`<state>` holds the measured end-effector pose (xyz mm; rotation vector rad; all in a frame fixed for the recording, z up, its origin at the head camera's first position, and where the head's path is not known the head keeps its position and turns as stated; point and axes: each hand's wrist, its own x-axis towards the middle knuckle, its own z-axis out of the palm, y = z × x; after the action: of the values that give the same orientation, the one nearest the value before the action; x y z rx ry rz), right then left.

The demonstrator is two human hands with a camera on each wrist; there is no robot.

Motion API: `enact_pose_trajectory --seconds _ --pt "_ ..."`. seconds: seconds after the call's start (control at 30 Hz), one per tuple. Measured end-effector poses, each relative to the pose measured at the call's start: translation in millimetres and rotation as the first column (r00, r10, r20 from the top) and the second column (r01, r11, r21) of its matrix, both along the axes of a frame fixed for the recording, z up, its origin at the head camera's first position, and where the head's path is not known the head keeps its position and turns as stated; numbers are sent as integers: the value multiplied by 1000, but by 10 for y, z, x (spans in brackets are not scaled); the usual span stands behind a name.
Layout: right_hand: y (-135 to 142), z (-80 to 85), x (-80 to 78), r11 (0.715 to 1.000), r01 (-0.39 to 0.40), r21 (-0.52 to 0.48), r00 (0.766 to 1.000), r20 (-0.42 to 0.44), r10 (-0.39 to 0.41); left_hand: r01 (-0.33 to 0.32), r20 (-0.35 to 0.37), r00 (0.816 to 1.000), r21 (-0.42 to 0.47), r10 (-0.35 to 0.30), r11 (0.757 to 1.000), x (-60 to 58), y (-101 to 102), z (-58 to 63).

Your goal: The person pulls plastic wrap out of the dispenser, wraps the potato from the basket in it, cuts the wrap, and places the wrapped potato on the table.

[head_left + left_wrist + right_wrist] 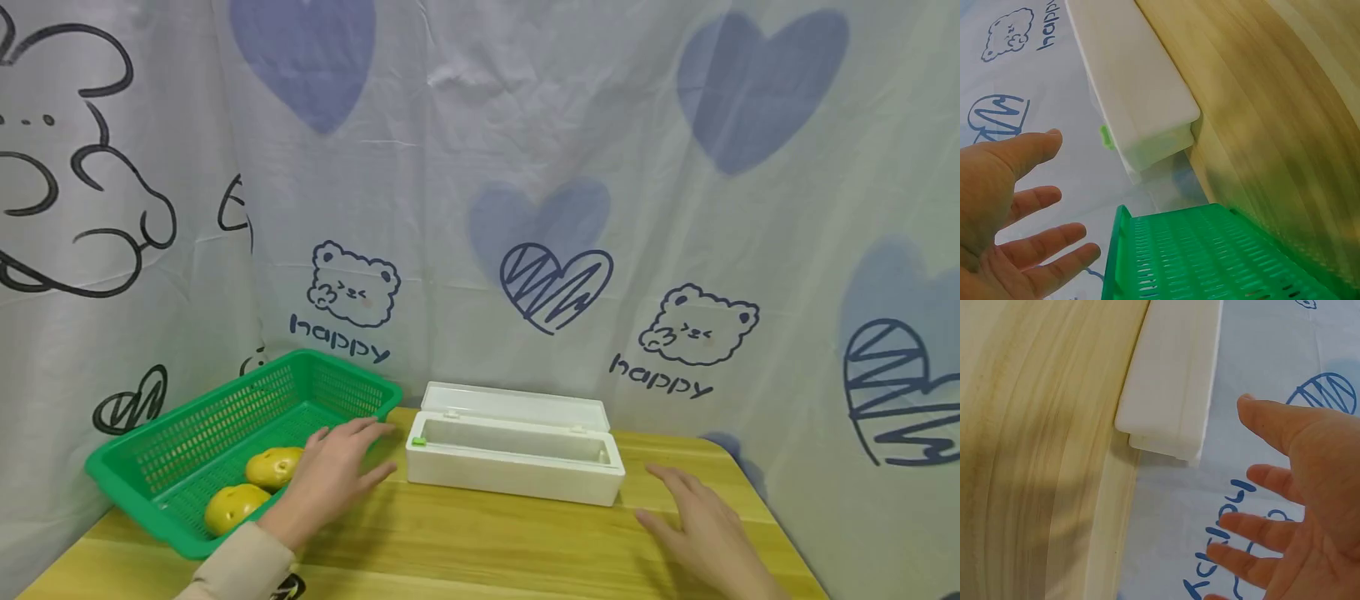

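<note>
My left hand (335,473) hovers by the right side of a green plastic basket (112,477), fingers spread and holding nothing. Inside the basket lie two yellow potatoes (234,508), partly hidden by that hand and the rim. A long white box (517,479) stands in the middle of the table, its lid (517,406) raised at the back and a small green piece (419,442) on its left end. To the right of the box, my right hand (701,529) is held with loosely spread fingers, also holding nothing. Both wrist views show the hands apart from the box.
The wooden table (465,542) has a rounded back right corner. A white curtain (450,167) with hearts, bears and lettering hangs behind and along both sides. A dark printed mark (288,587) shows beside the left sleeve (243,567) at the front edge.
</note>
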<state>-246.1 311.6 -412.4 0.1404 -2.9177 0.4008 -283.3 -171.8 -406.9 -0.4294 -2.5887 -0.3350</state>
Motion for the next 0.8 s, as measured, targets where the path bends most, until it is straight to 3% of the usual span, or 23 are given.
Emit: enact_pose_trajectory --seconds 0.2,0.4,0.8 --pt "-42 -7 -119 998 -10 -54 1000 -9 9 38 25 999 41 -39 998 -111 30 -28" --pt "-43 -78 -215 993 -78 -84 991 -115 68 79 84 993 100 -87 992 -230 84 -46" --pt "-66 -199 -444 983 -131 -131 978 -179 106 125 28 992 62 -126 990 -449 268 -143"
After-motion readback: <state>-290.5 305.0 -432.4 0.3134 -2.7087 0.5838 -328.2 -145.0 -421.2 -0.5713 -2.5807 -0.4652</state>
